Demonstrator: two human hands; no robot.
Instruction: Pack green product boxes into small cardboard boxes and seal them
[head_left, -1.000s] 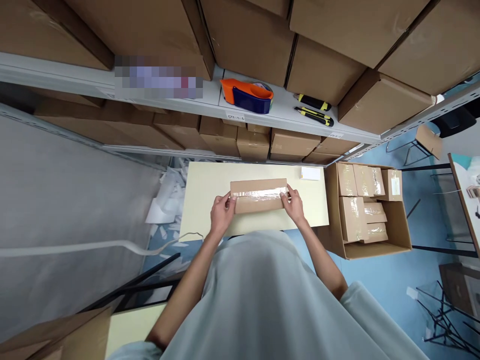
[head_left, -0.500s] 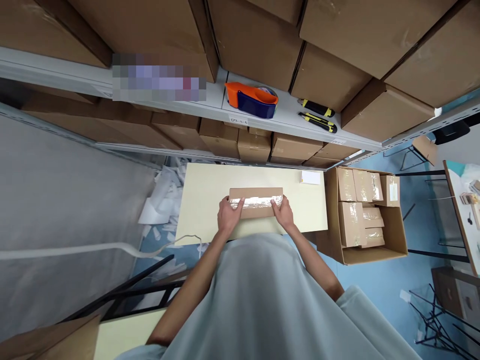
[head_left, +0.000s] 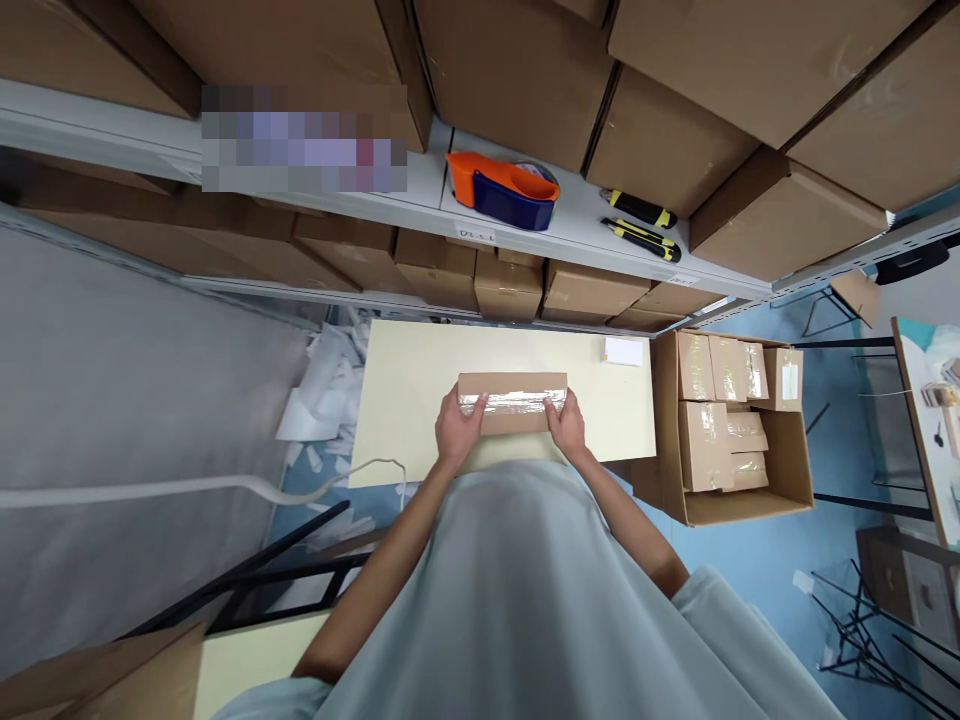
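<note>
A small brown cardboard box (head_left: 514, 425), with shiny clear tape along its length, is held level in front of me over the pale table (head_left: 405, 400). My left hand (head_left: 458, 428) grips its left end, thumb on the taped top. Its right end is in my right hand (head_left: 566, 425), the thumb likewise pressing on the top. The fingers under the box are hidden. Whether the box rests on the table or is just above it I cannot tell. A small white box (head_left: 623, 351) lies at the table's back right.
Right of the table stands a large open carton (head_left: 750, 510) holding several taped boxes. Above the table, a shelf (head_left: 420, 195) bears an orange and blue tape dispenser (head_left: 506, 192), black and yellow utility knives (head_left: 641, 225) and big cartons. A white cable (head_left: 247, 485) hangs at left.
The view has shifted very slightly. Both hands keep the same hold on the box, and nothing else has visibly moved.
</note>
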